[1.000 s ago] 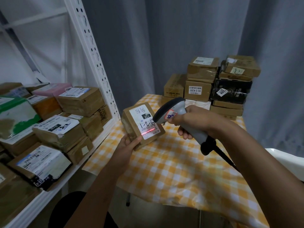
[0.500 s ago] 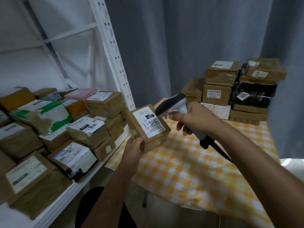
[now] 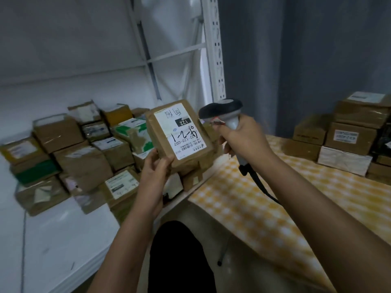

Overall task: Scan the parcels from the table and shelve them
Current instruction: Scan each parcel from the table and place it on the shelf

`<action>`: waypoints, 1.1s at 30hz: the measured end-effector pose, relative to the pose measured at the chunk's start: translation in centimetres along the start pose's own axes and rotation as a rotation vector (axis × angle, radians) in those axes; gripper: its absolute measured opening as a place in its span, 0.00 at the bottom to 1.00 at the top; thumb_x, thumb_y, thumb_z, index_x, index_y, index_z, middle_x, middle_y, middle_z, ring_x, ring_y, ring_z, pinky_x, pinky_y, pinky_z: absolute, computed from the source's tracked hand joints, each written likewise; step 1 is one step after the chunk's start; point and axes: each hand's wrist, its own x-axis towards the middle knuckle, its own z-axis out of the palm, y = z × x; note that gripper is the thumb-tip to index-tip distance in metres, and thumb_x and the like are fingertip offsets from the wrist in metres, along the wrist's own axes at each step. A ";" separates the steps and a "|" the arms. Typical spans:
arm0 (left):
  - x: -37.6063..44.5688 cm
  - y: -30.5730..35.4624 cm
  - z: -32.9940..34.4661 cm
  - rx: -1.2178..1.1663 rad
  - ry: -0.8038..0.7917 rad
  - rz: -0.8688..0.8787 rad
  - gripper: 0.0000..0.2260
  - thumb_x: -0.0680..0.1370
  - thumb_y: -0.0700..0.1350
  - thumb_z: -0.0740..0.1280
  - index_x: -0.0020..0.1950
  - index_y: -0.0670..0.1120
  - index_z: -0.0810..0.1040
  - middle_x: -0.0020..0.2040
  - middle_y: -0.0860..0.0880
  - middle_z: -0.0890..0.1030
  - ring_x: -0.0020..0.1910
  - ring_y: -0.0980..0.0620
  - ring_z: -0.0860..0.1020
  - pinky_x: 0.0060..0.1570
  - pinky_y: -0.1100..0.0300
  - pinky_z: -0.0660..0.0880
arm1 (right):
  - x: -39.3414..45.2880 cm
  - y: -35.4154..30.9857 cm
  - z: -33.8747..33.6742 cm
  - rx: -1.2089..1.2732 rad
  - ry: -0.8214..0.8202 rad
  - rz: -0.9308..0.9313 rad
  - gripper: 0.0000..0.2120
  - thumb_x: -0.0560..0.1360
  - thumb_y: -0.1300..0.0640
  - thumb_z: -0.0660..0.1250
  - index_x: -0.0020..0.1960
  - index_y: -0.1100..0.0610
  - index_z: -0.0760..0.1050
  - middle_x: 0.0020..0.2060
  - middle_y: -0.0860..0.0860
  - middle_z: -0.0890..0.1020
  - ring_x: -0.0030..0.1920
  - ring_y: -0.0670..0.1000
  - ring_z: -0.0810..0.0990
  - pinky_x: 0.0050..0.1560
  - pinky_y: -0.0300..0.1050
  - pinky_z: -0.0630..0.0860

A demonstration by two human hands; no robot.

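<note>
Left hand (image 3: 157, 168) pinches a brown parcel (image 3: 179, 135) by its lower corner above the shelf's (image 3: 63, 225) right edge; right hand (image 3: 241, 138) grips the scanner (image 3: 224, 111).

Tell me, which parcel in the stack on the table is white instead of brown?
The white parcel at the bottom of the stack, on the checked cloth. The parcels above and beside it are brown cardboard.

Dim, cool light is falling from above — motion blur is smearing the shelved parcels (image 3: 84, 149), and wide-angle distortion is bending the upright (image 3: 214, 49).
</note>
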 end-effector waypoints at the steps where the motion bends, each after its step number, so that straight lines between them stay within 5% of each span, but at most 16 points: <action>1: 0.0 0.5 -1.3 -0.002 0.025 0.006 0.24 0.81 0.47 0.66 0.77 0.51 0.66 0.56 0.54 0.84 0.49 0.59 0.82 0.49 0.63 0.75 | -0.1 -0.1 0.6 -0.017 0.001 -0.003 0.10 0.75 0.49 0.71 0.41 0.55 0.77 0.30 0.51 0.84 0.25 0.49 0.81 0.31 0.45 0.79; 6: -1.0 3.0 -8.3 -0.034 0.200 0.031 0.14 0.81 0.54 0.62 0.63 0.53 0.80 0.55 0.53 0.86 0.57 0.52 0.81 0.54 0.56 0.75 | -2.0 -0.7 4.3 -0.132 -0.141 0.002 0.18 0.73 0.43 0.71 0.51 0.58 0.79 0.37 0.55 0.85 0.36 0.56 0.84 0.43 0.56 0.83; 12: -2.7 2.4 -14.6 -0.103 0.443 0.083 0.13 0.84 0.53 0.57 0.58 0.55 0.81 0.52 0.55 0.85 0.48 0.59 0.81 0.44 0.62 0.77 | -4.9 0.0 7.6 -0.163 -0.298 0.001 0.21 0.71 0.39 0.69 0.47 0.57 0.78 0.34 0.52 0.84 0.36 0.56 0.84 0.43 0.58 0.83; 16: -2.4 1.4 -14.1 -0.046 0.388 0.006 0.17 0.85 0.56 0.57 0.70 0.55 0.75 0.55 0.54 0.85 0.51 0.56 0.82 0.48 0.55 0.81 | -5.5 0.6 8.0 -0.153 -0.307 -0.003 0.12 0.77 0.48 0.70 0.46 0.57 0.78 0.32 0.53 0.85 0.29 0.51 0.83 0.41 0.55 0.83; 20: -0.7 1.9 -11.4 0.022 0.327 -0.071 0.16 0.85 0.55 0.54 0.57 0.56 0.81 0.40 0.60 0.86 0.45 0.57 0.82 0.43 0.57 0.80 | -5.5 1.0 7.3 -0.123 -0.285 0.055 0.11 0.77 0.50 0.70 0.40 0.56 0.78 0.31 0.54 0.85 0.28 0.52 0.83 0.39 0.52 0.82; 25: 2.6 2.4 -11.4 0.029 0.301 -0.161 0.26 0.75 0.66 0.57 0.68 0.57 0.77 0.61 0.48 0.82 0.58 0.44 0.81 0.50 0.43 0.83 | -5.1 1.5 6.2 -0.058 -0.260 0.126 0.12 0.78 0.52 0.69 0.43 0.60 0.80 0.33 0.55 0.84 0.23 0.47 0.78 0.27 0.39 0.77; 29: 6.1 -0.3 -14.1 0.243 0.381 -0.183 0.37 0.65 0.74 0.56 0.71 0.63 0.71 0.70 0.45 0.72 0.65 0.39 0.74 0.53 0.35 0.79 | -4.7 1.9 5.8 -0.046 -0.257 0.133 0.10 0.78 0.52 0.69 0.45 0.60 0.80 0.35 0.57 0.85 0.24 0.49 0.78 0.26 0.39 0.76; 33: 2.9 0.0 -13.0 0.658 0.414 -0.141 0.38 0.74 0.74 0.45 0.80 0.56 0.58 0.78 0.38 0.63 0.74 0.33 0.65 0.71 0.34 0.65 | -4.4 2.3 6.1 -0.048 -0.277 0.144 0.11 0.78 0.52 0.69 0.42 0.59 0.80 0.36 0.58 0.86 0.25 0.51 0.79 0.30 0.43 0.77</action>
